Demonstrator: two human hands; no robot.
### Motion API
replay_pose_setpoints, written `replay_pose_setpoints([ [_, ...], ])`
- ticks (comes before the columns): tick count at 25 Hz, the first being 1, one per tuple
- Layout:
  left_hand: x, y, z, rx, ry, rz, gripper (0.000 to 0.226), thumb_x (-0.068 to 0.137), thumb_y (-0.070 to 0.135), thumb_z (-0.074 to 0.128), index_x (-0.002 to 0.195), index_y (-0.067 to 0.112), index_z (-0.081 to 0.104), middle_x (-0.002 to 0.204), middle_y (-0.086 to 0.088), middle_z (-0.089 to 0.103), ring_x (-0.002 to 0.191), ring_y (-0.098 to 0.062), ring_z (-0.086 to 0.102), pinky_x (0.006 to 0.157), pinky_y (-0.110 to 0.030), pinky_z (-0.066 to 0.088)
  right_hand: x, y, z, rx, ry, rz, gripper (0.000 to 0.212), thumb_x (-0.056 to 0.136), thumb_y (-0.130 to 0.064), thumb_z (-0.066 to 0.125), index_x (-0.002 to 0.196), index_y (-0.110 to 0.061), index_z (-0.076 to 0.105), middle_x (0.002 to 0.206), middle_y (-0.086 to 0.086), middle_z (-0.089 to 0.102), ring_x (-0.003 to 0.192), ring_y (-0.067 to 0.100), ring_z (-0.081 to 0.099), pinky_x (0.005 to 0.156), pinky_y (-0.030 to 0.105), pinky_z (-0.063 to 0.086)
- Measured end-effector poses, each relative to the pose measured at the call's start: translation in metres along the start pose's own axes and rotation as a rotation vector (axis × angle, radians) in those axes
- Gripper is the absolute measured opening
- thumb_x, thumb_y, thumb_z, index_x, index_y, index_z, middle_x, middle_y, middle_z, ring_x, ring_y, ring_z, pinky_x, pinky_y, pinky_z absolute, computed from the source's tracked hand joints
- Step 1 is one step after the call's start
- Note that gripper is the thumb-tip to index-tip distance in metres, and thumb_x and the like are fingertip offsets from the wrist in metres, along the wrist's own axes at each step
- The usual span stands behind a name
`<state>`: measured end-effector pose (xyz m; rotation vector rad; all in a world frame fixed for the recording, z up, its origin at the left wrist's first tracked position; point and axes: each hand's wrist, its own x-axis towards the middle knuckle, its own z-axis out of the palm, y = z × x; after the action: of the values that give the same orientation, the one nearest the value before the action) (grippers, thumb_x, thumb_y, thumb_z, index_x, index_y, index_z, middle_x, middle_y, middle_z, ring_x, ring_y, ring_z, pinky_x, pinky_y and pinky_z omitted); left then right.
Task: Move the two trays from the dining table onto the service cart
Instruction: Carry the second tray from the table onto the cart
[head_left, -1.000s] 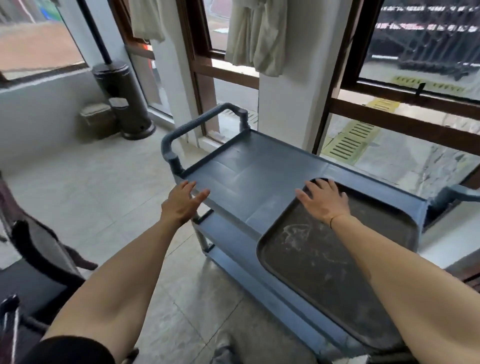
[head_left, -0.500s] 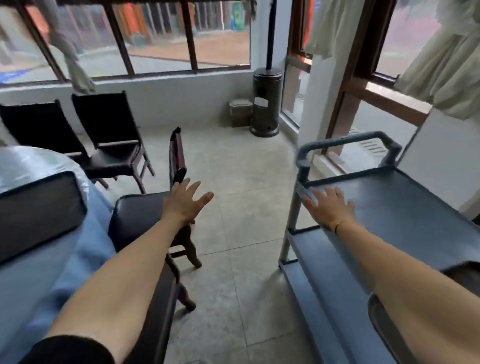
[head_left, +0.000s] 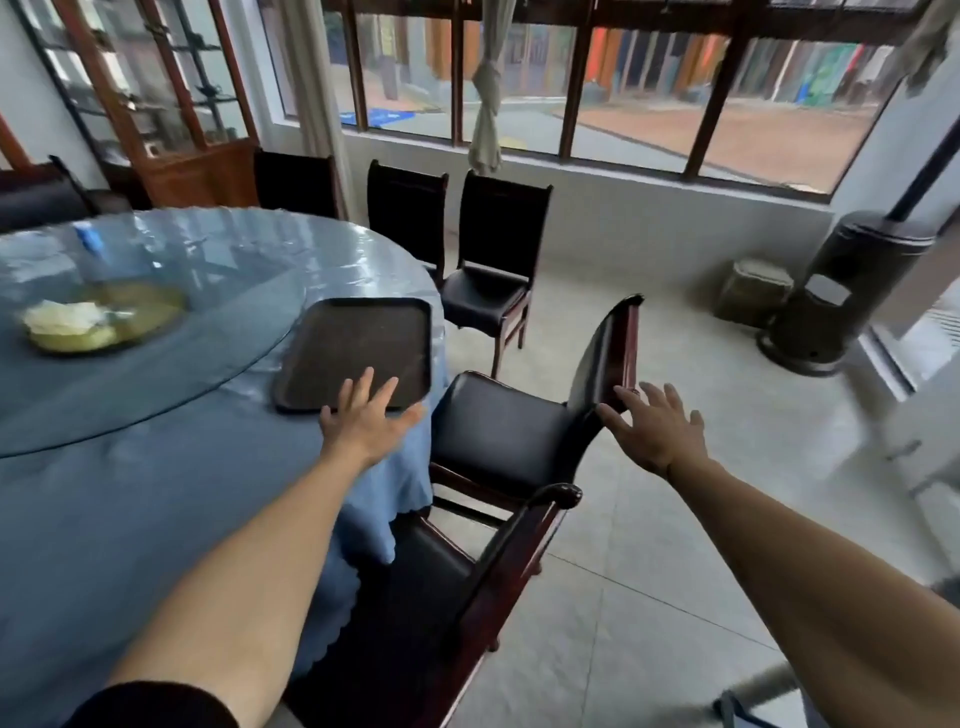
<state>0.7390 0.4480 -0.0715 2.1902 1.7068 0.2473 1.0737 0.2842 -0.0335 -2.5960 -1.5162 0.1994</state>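
One dark rectangular tray (head_left: 358, 348) lies flat near the right edge of the round dining table (head_left: 156, 499), which wears a blue cloth under clear plastic. My left hand (head_left: 366, 423) hovers open over the tray's near edge, fingers spread, holding nothing. Out to the right, my right hand (head_left: 657, 428) is open too, above the floor beside a chair back. The service cart is almost entirely out of view; only a blurred grey bit (head_left: 748, 704) shows at the bottom right, and I cannot tell if it belongs to the cart.
A dark wooden chair (head_left: 509, 436) with a black seat stands between my arms, and another chair (head_left: 467, 587) is nearer. More chairs (head_left: 493, 260) line the window wall. A glass turntable carries a plate of food (head_left: 98, 322). A patio heater (head_left: 852, 291) stands at the right.
My view has swung left from the cart to the dining table. My right hand has left the tray on the cart, and both open hands now point toward the table's tray.
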Motion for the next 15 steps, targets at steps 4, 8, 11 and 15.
replay_pose_setpoints([
  [4, 0.01, -0.06, -0.023, -0.053, 0.036, -0.162, 0.083, 0.084, 0.08, 0.038, 0.155, 0.037, 0.025, 0.167, 0.006, 0.0, 0.152, -0.018, -0.005, 0.116, -0.058, 0.005, 0.053, -0.07, 0.012, 0.013, -0.012, -0.142, 0.067, 0.092, -0.068, 0.025, 0.15, -0.034, 0.032, 0.162, 0.003, 0.021, 0.15, 0.026, 0.005, 0.114, 0.062, 0.012],
  [8, 0.019, -0.093, -0.033, -0.062, 0.057, -0.256, 0.085, 0.084, 0.08, 0.037, 0.155, 0.036, 0.024, 0.167, 0.005, -0.002, 0.152, -0.018, -0.006, 0.116, -0.058, 0.003, 0.092, -0.109, 0.026, -0.032, -0.019, -0.238, 0.068, 0.093, -0.07, 0.022, 0.15, -0.035, 0.031, 0.163, 0.002, 0.02, 0.15, 0.026, 0.004, 0.115, 0.06, 0.012],
  [11, 0.028, -0.1, -0.034, -0.054, 0.066, -0.31, 0.086, 0.083, 0.081, 0.036, 0.155, 0.035, 0.024, 0.167, 0.006, -0.002, 0.152, -0.018, -0.007, 0.116, -0.058, 0.003, 0.122, -0.125, 0.035, -0.029, -0.043, -0.287, 0.067, 0.093, -0.068, 0.023, 0.15, -0.034, 0.032, 0.162, 0.004, 0.021, 0.15, 0.026, 0.006, 0.114, 0.061, 0.014],
  [15, 0.046, -0.091, -0.03, -0.052, 0.075, -0.386, 0.086, 0.085, 0.08, 0.037, 0.156, 0.034, 0.023, 0.167, 0.006, -0.002, 0.152, -0.018, -0.007, 0.116, -0.057, 0.002, 0.165, -0.133, 0.044, -0.005, -0.049, -0.366, 0.065, 0.093, -0.067, 0.023, 0.147, -0.034, 0.036, 0.16, 0.005, 0.025, 0.148, 0.028, 0.01, 0.111, 0.062, 0.017],
])
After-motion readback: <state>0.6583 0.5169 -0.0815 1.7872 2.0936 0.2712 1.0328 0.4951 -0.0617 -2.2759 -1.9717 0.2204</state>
